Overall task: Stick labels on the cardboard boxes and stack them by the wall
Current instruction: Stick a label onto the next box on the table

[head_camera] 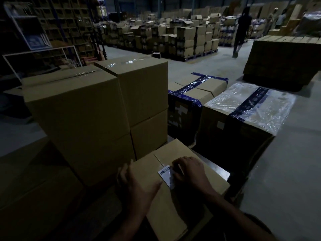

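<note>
— Which step are you on?

— Labelling. The cardboard box (175, 193) sits right in front of me, nearest of all, and the white label (166, 174) with its barcode lies on its top, just right of the flap seam. My right hand (189, 171) is on the label's right part, fingers (177, 165) curled together and pressing down on it. My left hand (137, 185) rests flat over the box's left edge, fingers spread apart and gripping nothing, only steadying.

— And next?

— I judge the label needs smoothing toward its near end, which looks a little lifted. Then the box wants both hands under or around its sides for lifting.

— Room to move?

— Tight on the left: the tall stacked boxes (83, 119) stand just beside my box, with more behind them. Far right sit a blue-taped box (196, 94) and a plastic-wrapped box (246, 108), close to my box's far corner. The near right is bare floor (286, 180), the open way out. I can't tell where the wall is; it's dim.
</note>
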A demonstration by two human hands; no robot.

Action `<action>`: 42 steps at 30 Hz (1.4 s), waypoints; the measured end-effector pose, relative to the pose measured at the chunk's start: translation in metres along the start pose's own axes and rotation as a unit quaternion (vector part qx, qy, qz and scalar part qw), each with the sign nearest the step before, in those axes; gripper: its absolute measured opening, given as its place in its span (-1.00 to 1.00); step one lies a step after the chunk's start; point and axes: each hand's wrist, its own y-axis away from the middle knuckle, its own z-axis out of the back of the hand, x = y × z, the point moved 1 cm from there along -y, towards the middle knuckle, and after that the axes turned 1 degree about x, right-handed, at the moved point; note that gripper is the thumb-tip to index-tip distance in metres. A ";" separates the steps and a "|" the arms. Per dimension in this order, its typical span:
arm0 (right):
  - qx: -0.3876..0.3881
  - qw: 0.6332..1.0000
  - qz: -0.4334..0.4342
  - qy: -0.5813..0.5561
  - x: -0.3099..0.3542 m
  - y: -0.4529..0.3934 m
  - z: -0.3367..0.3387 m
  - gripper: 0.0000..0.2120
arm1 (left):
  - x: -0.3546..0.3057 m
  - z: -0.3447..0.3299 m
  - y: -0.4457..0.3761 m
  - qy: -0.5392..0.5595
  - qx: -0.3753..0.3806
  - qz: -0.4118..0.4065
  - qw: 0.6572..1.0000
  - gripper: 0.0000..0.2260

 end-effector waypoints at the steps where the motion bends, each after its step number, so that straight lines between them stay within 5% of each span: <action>1: -0.018 1.000 0.000 -0.012 0.006 0.008 -0.006 -0.81 | 0.000 -0.001 -0.012 -0.027 0.023 -0.032 0.999 0.15; 6: -0.058 0.995 -0.030 -0.081 0.017 0.030 -0.018 -0.85 | 0.004 -0.009 -0.045 -0.130 0.133 -0.084 0.979 0.24; 15: -0.043 0.992 -0.071 -0.094 0.015 0.028 -0.013 -0.82 | 0.011 -0.011 -0.044 -0.126 0.078 -0.107 0.983 0.06; 42: -0.048 0.980 -0.114 -0.156 0.020 0.045 0.004 -0.76 | 0.014 -0.012 -0.045 -0.138 0.086 -0.095 0.982 0.12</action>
